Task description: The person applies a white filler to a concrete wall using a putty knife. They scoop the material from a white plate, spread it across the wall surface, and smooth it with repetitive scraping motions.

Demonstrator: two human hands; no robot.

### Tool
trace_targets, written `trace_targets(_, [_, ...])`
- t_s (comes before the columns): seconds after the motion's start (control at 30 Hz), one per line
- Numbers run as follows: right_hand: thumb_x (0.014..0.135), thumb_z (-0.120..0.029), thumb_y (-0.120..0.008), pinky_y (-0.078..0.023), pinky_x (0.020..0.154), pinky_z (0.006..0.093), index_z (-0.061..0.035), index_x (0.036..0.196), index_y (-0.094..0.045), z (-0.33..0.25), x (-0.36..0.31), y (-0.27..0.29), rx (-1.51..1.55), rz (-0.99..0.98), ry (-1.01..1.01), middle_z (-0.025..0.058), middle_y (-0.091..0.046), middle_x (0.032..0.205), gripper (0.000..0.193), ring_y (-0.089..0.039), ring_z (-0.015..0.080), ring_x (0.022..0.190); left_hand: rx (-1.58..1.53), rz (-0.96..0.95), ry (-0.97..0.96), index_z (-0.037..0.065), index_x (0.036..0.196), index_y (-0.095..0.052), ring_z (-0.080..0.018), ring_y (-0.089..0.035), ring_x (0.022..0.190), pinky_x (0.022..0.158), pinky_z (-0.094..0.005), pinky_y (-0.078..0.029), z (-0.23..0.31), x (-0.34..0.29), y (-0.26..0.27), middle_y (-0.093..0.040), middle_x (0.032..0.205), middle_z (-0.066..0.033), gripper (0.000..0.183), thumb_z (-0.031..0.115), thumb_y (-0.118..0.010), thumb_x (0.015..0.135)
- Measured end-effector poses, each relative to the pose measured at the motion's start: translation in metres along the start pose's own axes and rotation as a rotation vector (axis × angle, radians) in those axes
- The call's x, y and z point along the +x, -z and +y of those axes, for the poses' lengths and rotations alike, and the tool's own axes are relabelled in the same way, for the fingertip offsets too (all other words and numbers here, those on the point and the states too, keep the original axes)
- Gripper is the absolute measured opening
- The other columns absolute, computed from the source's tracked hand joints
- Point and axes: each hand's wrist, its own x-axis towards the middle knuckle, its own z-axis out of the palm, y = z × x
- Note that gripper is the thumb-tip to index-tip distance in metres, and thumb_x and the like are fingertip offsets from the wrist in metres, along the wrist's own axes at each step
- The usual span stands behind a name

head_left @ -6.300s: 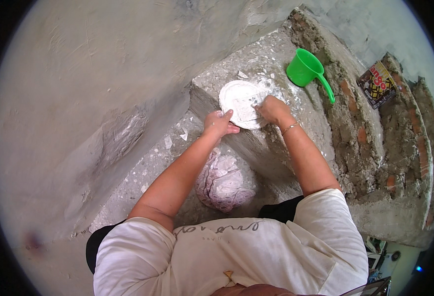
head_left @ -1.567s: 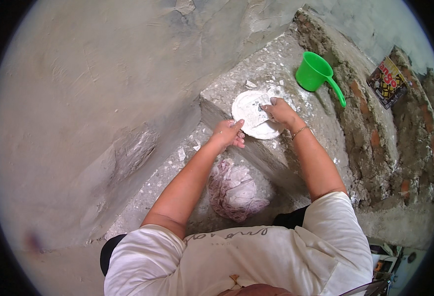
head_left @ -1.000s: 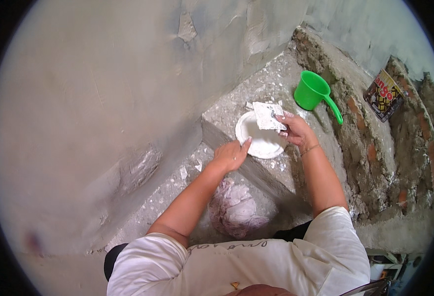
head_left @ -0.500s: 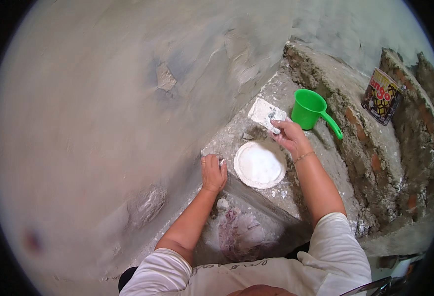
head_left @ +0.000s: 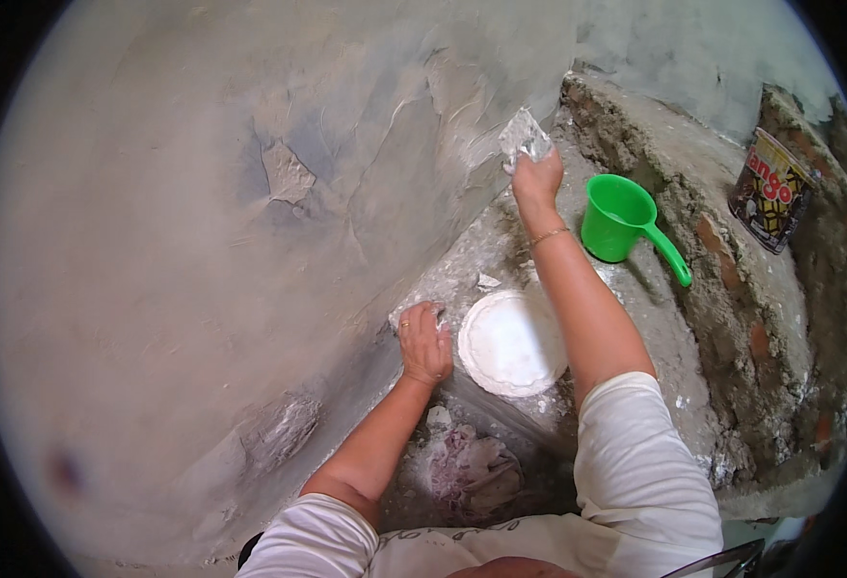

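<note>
The right hand (head_left: 538,180) is clamped on a white-smeared flat piece (head_left: 523,137) near the wall (head_left: 366,125), with a green dipper (head_left: 618,220) at right of this grip, and nearer the body a round white dish (head_left: 506,352) beside the left hand (head_left: 425,347), whose grip I cannot tell.

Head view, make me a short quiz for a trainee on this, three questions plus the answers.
1. Which hand holds the flat white piece?
2. True or false: the green mug lies on its side.
3. Which is nearest the left hand? A) the printed tub; B) the round dish; C) the green mug.

Key: 1. The right hand. 2. False; it stands upright. 3. B.
</note>
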Motion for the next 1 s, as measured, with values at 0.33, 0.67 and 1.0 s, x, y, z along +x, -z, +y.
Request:
trace_targets(0.33, [0.077, 0.001, -0.051, -0.043, 0.086, 0.0427, -0.0009, 0.127, -0.043, 0.022, -0.029, -0.07, -0.797, 0.023, 0.415, 0.0252, -0.048, 0.11, 0.051, -0.052, 0.0399, 0.099, 0.0, -0.043, 0.003, -0.001, 0.104, -0.054, -0.0378, -0.046, 0.098, 0.09, -0.0439, -0.035, 0.007, 0.005, -0.003, -0.051, 0.105, -0.0207, 0.037, 0.018, -0.05, 0.072])
trace_targets(0.67, [0.074, 0.001, -0.052, -0.045, 0.082, 0.0421, 0.0071, 0.119, -0.05, -0.024, -0.076, -0.013, -0.59, -0.194, 0.597, 0.0289, -0.058, 0.1, 0.045, -0.058, 0.0395, 0.092, 0.036, -0.027, -0.001, -0.001, 0.103, -0.054, -0.0368, -0.047, 0.096, 0.088, -0.0439, -0.036, 0.004, 0.004, 0.001, -0.051, 0.103, -0.0193, 0.038, 0.02, -0.05, 0.072])
trace_targets(1.0, [0.071, -0.001, -0.052, -0.048, 0.075, 0.0439, 0.0006, 0.102, -0.06, 0.025, 0.036, -0.009, -0.753, -0.029, 0.363, 0.0249, -0.063, 0.085, 0.032, -0.06, 0.0416, 0.085, 0.071, -0.045, 0.003, -0.001, 0.103, -0.054, -0.0371, -0.047, 0.096, 0.088, -0.0443, -0.036, 0.006, 0.004, 0.002, -0.051, 0.103, -0.0195, 0.038, 0.019, -0.052, 0.07])
